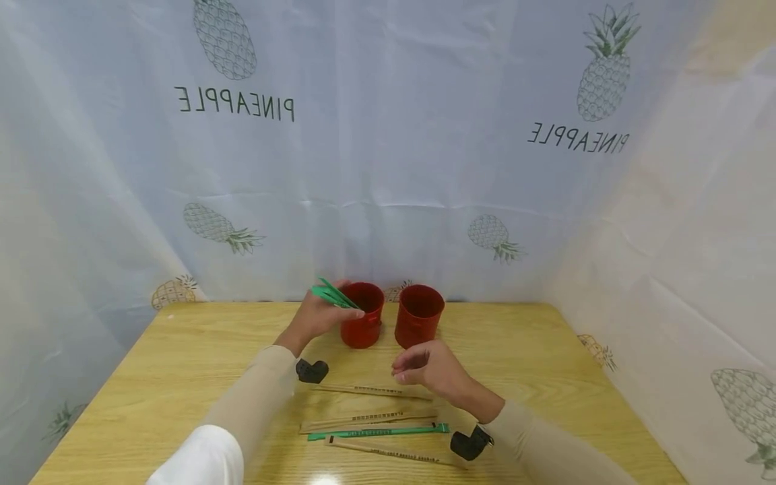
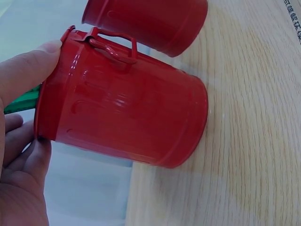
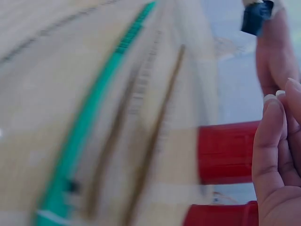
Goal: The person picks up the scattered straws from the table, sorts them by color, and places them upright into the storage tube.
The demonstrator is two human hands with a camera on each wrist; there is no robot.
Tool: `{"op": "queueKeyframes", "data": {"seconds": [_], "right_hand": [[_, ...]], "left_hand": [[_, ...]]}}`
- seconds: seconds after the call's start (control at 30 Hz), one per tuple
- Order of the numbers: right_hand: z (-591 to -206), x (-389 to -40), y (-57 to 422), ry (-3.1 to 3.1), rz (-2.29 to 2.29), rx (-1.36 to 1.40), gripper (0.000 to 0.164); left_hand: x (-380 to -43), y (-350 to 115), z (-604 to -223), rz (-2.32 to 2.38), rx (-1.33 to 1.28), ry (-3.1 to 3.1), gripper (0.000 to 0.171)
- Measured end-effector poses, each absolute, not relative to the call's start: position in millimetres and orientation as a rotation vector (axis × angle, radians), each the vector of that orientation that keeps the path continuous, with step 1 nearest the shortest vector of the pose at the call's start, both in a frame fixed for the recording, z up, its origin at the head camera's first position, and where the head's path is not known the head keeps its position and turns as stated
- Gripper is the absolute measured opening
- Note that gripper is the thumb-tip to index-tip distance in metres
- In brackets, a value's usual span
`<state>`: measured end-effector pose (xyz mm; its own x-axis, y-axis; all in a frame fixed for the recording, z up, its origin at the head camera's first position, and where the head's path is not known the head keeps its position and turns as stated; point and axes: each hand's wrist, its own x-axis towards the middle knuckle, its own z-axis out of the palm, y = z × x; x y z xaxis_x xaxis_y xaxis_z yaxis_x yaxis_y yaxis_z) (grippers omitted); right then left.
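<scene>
My left hand (image 1: 318, 320) grips the rim of the left red bucket (image 1: 361, 331), which has a small wire handle and stands on the table. In the left wrist view the thumb lies at one side of the mouth and fingers at the other. Several green wrapped straws (image 1: 332, 294) stick out of this bucket's mouth beside the hand. A second red bucket (image 1: 418, 320) stands to its right. My right hand (image 1: 439, 374) hovers in front of that bucket, fingers loosely bent, holding nothing. In the right wrist view the fingers (image 3: 269, 146) show near both buckets.
Between the forearms, a green wrapped straw (image 1: 378, 432) and several brown wrapped straws (image 1: 394, 452) with printed text lie on the wooden table (image 1: 515, 377). A pineapple-print curtain (image 1: 388, 168) hangs behind and along the sides of the table.
</scene>
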<state>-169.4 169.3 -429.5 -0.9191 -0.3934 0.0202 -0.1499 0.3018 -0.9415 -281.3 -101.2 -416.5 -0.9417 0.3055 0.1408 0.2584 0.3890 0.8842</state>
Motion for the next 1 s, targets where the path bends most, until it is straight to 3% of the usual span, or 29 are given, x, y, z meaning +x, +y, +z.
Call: {"op": "queueKeyframes", "data": {"seconds": [0.5,0.77,1.0], "right_hand": [[-466,-140,196,2.315,-1.563,-0.407,0.016],[-477,-135,198,2.462,-1.405,-0.544,0.008],[-481,-133,199,2.527,-1.273,-0.612,0.011]], "left_hand": [[-280,-102,-415,1.656,0.544,2.557,0.071],[-279,-101,-412,1.636,0.528,2.584,0.073],[-279,-101,-412,1.633,0.530,2.570,0.073]]}}
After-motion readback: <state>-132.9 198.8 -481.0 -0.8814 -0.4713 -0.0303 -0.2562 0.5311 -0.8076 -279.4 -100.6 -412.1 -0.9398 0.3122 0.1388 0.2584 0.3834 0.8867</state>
